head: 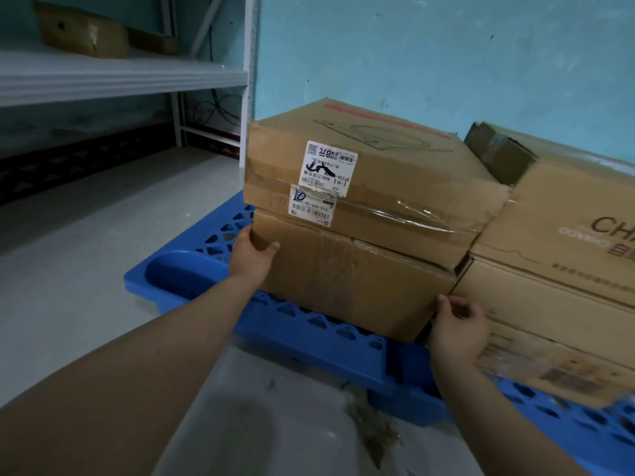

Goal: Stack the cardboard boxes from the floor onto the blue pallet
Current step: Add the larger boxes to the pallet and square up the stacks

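A blue lattice pallet (pixel 302 324) lies on the grey floor against the turquoise wall. On its left part stand two taped cardboard boxes, one on the other. The lower box (pixel 350 283) is plain brown. The upper box (pixel 364 173) carries white shipping labels and sits a little askew on it. My left hand (pixel 252 254) grips the lower box's left front corner, thumb on its front face. My right hand (pixel 458 326) presses on that box's right front corner, low down. To the right a bigger printed box (pixel 563 269) stands on the pallet, touching the stack.
A white metal shelf rack (pixel 123 77) stands at the left with a brown carton (pixel 82 32) on its board. Dark cables hang by the wall behind the rack. A dirty patch marks the floor (pixel 374 427) in front of the pallet.
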A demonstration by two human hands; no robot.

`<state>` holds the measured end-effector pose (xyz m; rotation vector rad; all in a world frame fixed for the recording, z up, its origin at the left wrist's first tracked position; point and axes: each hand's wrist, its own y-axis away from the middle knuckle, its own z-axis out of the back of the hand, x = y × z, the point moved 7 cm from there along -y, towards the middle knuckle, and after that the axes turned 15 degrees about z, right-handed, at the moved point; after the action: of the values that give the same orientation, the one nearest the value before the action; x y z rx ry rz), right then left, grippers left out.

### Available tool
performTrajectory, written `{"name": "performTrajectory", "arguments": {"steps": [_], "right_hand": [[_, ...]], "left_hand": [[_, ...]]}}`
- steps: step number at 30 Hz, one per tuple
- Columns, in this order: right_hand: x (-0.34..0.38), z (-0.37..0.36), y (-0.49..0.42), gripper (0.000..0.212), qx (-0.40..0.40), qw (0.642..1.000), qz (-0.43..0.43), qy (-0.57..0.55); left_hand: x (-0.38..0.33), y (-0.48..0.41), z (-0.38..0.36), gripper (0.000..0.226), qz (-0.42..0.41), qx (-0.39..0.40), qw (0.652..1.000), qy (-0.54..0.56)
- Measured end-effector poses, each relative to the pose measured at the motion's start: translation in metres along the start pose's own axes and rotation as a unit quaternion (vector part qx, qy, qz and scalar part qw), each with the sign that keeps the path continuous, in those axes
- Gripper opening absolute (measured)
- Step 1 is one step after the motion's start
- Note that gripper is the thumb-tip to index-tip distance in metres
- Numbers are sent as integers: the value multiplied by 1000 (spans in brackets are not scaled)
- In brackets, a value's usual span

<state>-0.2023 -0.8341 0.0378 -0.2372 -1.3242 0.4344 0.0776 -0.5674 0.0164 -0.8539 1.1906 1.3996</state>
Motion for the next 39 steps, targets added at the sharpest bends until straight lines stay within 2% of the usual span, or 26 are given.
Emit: {"name": "performTrajectory", "arguments": {"steps": [5, 9, 12, 16, 22, 25, 28, 31, 33, 39], "right_hand": [[-1, -2, -2, 6, -12, 1000, -16, -7], [4, 1, -4, 6, -13, 1000, 11, -2], [24, 4, -9, 8, -12, 996, 83, 1], [57, 0, -17, 38, -1, 988, 156, -12], [67, -22, -15, 67, 51, 995, 63, -65], [65, -21, -13, 72, 69, 994, 66, -59], [65, -14, -13, 63, 76, 992, 74, -74], [62, 7, -20, 46, 27, 992, 78, -91], [56, 27, -30, 44, -2, 992, 76, -98], [23, 95, -73, 44, -46, 995, 59, -69]], "left_hand": [[0, -3, -4, 69, -4, 7, 1000, 14], [-16, -4, 3, 96, -17, -3, 996, 93], [-39, -3, 11, 108, -59, -23, 991, 118], [-53, 1, 10, 99, -89, -6, 990, 113], [-56, 5, 12, 98, -87, -21, 993, 76], [-56, 7, 13, 97, -82, -13, 994, 72], [-60, 14, 13, 89, -93, -17, 993, 76], [-71, 36, 13, 82, -119, -138, 983, 30], [-82, 59, -3, 86, -148, -174, 974, 5], [-98, 125, -81, 84, -174, -114, 976, 61]]}}
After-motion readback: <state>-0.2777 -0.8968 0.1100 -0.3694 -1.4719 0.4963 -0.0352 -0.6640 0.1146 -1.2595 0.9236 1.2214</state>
